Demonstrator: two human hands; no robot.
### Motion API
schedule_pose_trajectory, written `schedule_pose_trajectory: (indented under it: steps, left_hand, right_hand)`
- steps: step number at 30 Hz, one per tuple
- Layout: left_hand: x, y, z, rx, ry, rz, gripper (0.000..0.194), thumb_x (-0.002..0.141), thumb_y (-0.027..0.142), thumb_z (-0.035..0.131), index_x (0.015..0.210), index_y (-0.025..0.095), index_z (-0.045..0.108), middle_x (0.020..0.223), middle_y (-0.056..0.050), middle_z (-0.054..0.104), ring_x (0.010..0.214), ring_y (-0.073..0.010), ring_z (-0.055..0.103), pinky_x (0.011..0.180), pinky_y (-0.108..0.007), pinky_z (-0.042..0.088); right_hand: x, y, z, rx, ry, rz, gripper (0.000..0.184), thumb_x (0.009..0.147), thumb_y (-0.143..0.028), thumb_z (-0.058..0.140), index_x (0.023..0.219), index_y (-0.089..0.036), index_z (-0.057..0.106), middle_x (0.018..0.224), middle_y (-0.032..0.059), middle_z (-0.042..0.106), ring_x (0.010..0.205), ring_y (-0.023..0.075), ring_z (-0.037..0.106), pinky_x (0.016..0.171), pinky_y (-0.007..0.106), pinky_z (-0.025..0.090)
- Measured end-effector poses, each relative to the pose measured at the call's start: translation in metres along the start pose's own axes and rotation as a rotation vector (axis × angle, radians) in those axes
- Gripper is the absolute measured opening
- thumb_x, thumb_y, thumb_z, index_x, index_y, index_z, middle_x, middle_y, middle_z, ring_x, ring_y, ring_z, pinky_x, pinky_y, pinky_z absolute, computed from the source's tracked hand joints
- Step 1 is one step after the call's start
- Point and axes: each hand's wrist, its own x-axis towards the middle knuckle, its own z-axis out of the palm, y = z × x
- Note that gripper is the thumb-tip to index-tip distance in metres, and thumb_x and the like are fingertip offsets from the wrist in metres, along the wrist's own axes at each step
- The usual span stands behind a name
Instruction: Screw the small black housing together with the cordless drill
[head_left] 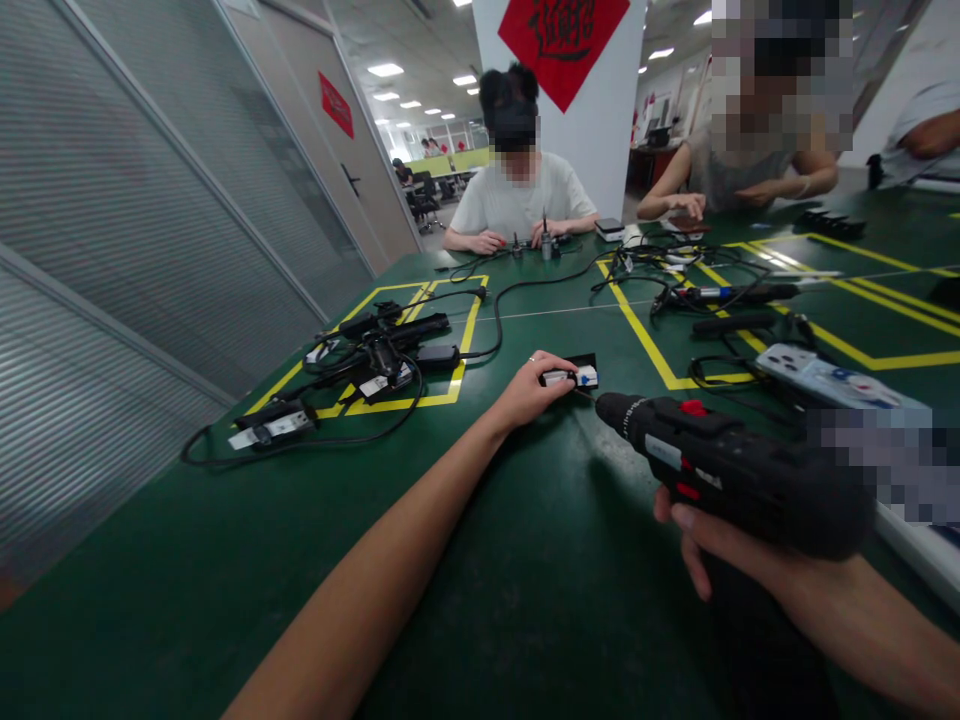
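My right hand (731, 540) grips a black cordless drill (750, 470) with red buttons, its chuck pointing left and slightly forward. The thin bit in the chuck ends near my left hand. My left hand (531, 388) rests on the green table with its fingers closed over a small black case (589, 362). Something white and blue shows inside that case beside my fingertips, and the fingers hide the rest of it. The drill's lower grip is dark and partly hidden by my right wrist.
Black cables and devices (382, 350) lie to the left, within yellow tape (469, 335). On the right are a corded screwdriver (739, 294), tangled cables and a light-blue flat object (832, 380). Two people (525, 195) sit across the table (300, 560); another arm shows at far right.
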Motion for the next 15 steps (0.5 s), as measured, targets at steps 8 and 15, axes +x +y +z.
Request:
schedule_pose_trajectory:
  steps: [8,15]
  left_hand:
    - [0.0002,0.0016,0.0022,0.002,0.033,-0.032,0.026,0.078,0.032,0.060,0.099,0.019,0.067,0.100,-0.006,0.058,0.093,-0.0166,0.054,0.088,-0.032,0.044]
    - [0.0007,0.0019,0.0039,0.024,0.055,-0.009,0.028,0.078,0.039,0.061,0.097,0.018,0.067,0.099,-0.007,0.060,0.094,-0.0175,0.054,0.088,-0.032,0.044]
  right_hand:
    - [0.0047,0.0022,0.0012,0.121,-0.001,-0.012,0.022,0.078,-0.045,0.060,0.088,-0.026,0.054,0.074,0.0005,0.069,0.045,0.0165,0.061,0.052,0.037,0.049]
    - [0.0076,0.0025,0.0033,0.131,-0.005,-0.035,0.019,0.079,-0.043,0.059,0.080,-0.025,0.053,0.060,-0.0019,0.065,0.042,0.0143,0.060,0.050,0.031,0.049]
